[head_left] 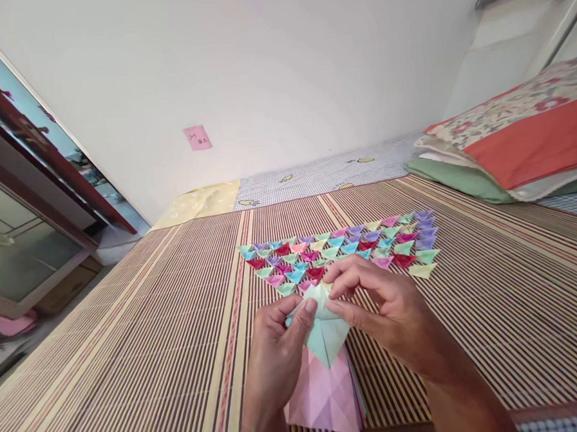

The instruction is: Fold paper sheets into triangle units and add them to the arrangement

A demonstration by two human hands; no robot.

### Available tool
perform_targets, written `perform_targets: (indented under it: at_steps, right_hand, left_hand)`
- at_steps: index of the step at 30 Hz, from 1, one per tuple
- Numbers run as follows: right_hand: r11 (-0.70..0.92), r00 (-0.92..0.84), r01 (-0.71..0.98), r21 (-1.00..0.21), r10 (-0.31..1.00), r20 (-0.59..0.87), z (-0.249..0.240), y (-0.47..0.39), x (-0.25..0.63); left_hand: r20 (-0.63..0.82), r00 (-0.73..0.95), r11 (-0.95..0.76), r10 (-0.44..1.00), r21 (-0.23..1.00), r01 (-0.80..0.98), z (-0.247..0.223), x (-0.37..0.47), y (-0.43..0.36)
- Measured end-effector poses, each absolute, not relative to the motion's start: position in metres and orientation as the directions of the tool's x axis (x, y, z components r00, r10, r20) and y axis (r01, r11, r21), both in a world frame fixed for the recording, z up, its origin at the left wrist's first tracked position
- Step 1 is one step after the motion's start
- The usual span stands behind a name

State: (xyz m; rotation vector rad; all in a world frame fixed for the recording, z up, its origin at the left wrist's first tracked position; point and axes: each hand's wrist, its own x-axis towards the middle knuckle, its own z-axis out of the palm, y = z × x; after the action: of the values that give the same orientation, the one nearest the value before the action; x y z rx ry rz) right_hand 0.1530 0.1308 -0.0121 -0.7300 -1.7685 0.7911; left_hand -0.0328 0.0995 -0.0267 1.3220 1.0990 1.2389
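Note:
Between my hands is a pale mint-green sheet of origami paper [325, 336], partly folded, its lower end coming to a point. My left hand [278, 345] pinches its left side, thumb on top. On the upper right edge, my right hand [377, 301] grips the paper between thumb and fingers. Just below lies a stack of creased paper sheets [324, 394], pink on top with other colours showing at its right edge. Beyond my hands, several rows of small folded paper boats [310, 256] in many colours stand on the mat; my right hand hides some of them.
A striped bamboo mat [169, 338] covers the bed. At the right lies folded bedding [521, 133] in red, floral and green. Behind the mat rises a white wall with a pink note [197, 137]. A doorway and a glass-panelled cabinet [19, 243] are at the left.

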Motion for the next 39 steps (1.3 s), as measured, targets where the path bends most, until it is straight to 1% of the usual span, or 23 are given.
perform_targets:
  at_steps: [3,11,14,17,21,26,29,34,39]
  right_hand:
    - [0.593,-0.314,0.114,-0.797,0.783,0.538,-0.0113,0.1317,0.1526]
    - [0.528,-0.339,0.057,-0.847,0.809,0.481,-0.0113,0.1333,0.1525]
    - [0.506,-0.340,0.065,-0.860,0.821,0.458,-0.0112,0.1328,0.1535]
    - [0.519,-0.348,0.075,-0.852,0.814,0.465,-0.0111,0.1325,0.1540]
    - [0.501,-0.339,0.063,-0.863,0.824,0.454,-0.0119,0.1320,0.1536]
    - [0.443,-0.313,0.054,-0.895,0.859,0.406,-0.0124,0.1312,0.1518]
    - [0.433,-0.296,0.044,-0.900,0.866,0.402,-0.0117,0.1308,0.1502]
    - [0.403,-0.306,-0.017,-0.915,0.869,0.388,-0.0118,0.1308,0.1484]
    - [0.389,-0.319,-0.060,-0.919,0.865,0.387,-0.0128,0.1319,0.1482]
  left_hand:
    - [0.122,0.075,-0.123,0.990,0.992,0.017,-0.0251,-0.0316,0.0994]
    - [0.131,0.099,-0.135,0.986,0.990,0.034,-0.0212,-0.0294,0.1005]
    - [0.136,0.088,-0.140,0.987,0.989,0.045,-0.0231,-0.0297,0.1010]
    - [0.135,0.085,-0.139,0.987,0.989,0.050,-0.0231,-0.0297,0.1005]
    - [0.120,0.117,-0.127,0.986,0.991,0.053,-0.0221,-0.0301,0.0993]
    - [0.151,0.136,-0.163,0.979,0.983,0.086,-0.0248,-0.0322,0.0996]
    - [0.148,0.135,-0.157,0.980,0.985,0.064,-0.0258,-0.0315,0.1002]
    - [0.109,0.122,-0.107,0.987,0.994,-0.029,-0.0242,-0.0277,0.1008]
    - [0.133,0.133,-0.131,0.982,0.991,-0.025,-0.0236,-0.0279,0.1011]
